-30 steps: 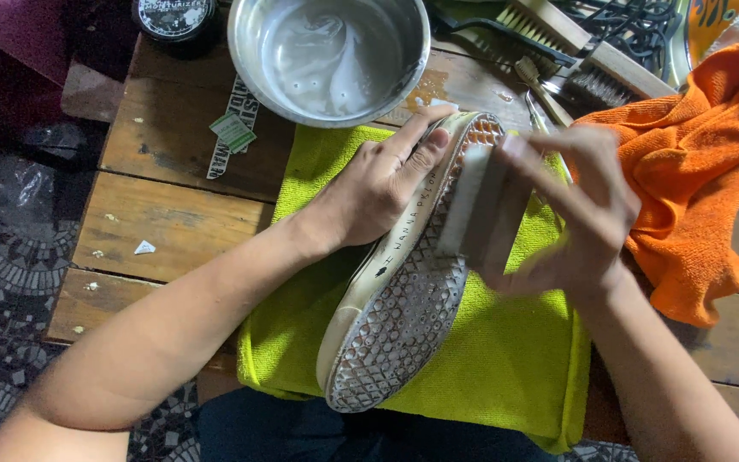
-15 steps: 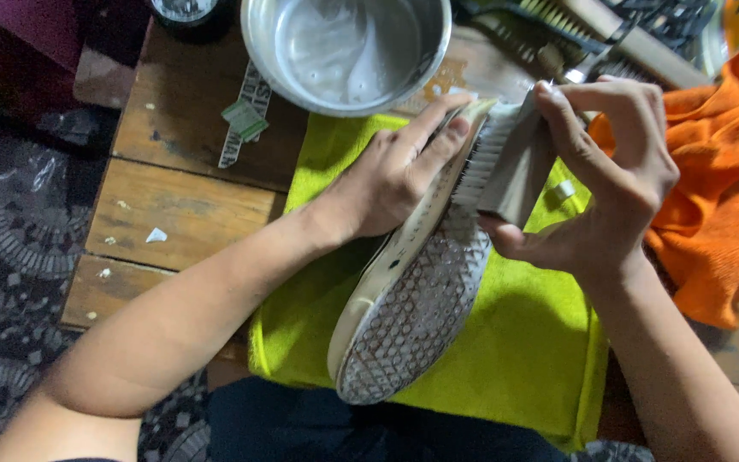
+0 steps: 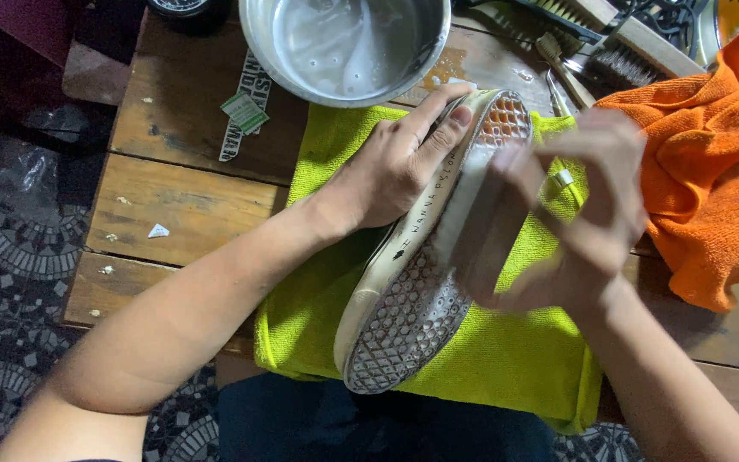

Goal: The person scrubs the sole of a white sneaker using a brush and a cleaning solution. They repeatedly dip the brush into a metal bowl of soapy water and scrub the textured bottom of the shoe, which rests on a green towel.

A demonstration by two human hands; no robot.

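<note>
Shoe [image 3: 404,308]: off-white rim, grey-brown waffle-grid sole; towel [image 3: 506,359] beneath it lime green; cloth [image 3: 712,162] bright orange; bowl [image 3: 344,43] silver metal holding cloudy white water; table [image 3: 181,197] brown wood; floor [image 3: 10,222] grey mosaic circles.

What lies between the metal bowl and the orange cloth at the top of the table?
In the head view, between the metal bowl and the orange cloth lie brushes on the bare wooden table, with the shoe's toe just below them.

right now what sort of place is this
Likely a home shoe-cleaning spot on a low wooden table: a shoe lies sole-up on a green towel, with a metal bowl of soapy water and brushes nearby.
</note>
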